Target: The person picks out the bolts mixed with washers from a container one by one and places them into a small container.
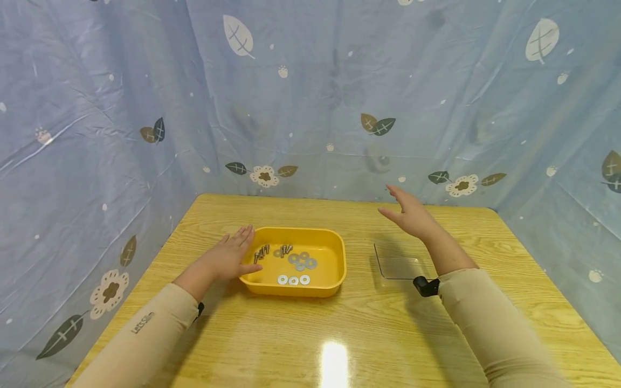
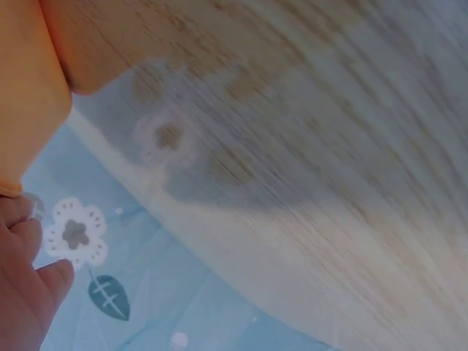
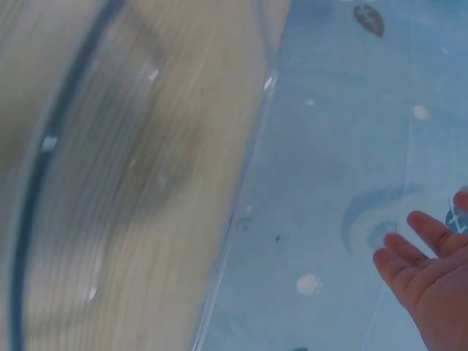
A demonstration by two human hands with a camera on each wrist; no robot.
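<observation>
A yellow tray (image 1: 301, 291) stands on the wooden table, holding several metal bolts (image 1: 262, 251) and several flat washers (image 1: 294, 281). My left hand (image 1: 228, 257) lies at the tray's left end, fingers straight and thumb reaching over the rim. From the left wrist, the fingers of that hand (image 2: 29, 278) show beside the orange-looking tray wall (image 2: 33, 110). My right hand (image 1: 409, 216) is raised behind a clear plastic container (image 1: 400, 278), thumb and fingers spread with nothing between them. The right wrist view shows the container's edge (image 3: 33, 175) close up, the hand (image 3: 439, 285) beyond it.
A wood-grain table (image 1: 291, 345) carries everything, with a bright glare spot near its front. Light blue curtain (image 1: 315, 97) with leaf and flower prints closes off the back and both sides. A black wrist camera (image 1: 427, 286) sits under the right forearm near the container.
</observation>
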